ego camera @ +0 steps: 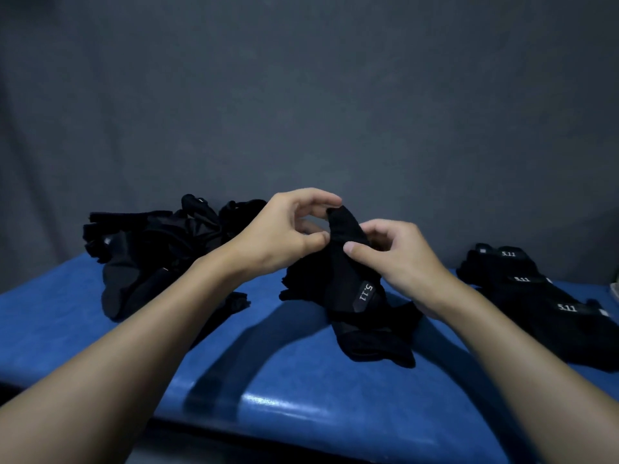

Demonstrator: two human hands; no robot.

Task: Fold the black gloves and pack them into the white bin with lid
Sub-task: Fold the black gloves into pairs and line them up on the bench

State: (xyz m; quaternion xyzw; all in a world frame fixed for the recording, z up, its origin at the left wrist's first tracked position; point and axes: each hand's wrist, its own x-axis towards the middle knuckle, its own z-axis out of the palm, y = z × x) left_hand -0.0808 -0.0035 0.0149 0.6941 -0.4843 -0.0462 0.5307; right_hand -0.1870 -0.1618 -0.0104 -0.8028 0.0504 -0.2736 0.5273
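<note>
Both hands hold a black glove (pixel 348 283) with a "5.11" tag, raised over the blue table (pixel 301 380). My left hand (pixel 284 229) pinches its upper end between thumb and fingers. My right hand (pixel 398 256) grips the glove's right side, thumb pressed on the fabric. The lower part of the glove hangs down and touches the table. A loose heap of black gloves (pixel 157 249) lies at the back left. A row of folded black gloves (pixel 542 303) with "5.11" labels lies at the right. The white bin is not in view.
A dark grey cloth backdrop (pixel 301 95) hangs behind the table. A pale object's edge (pixel 614 289) shows at the far right border. The table's front edge runs across the bottom of the view.
</note>
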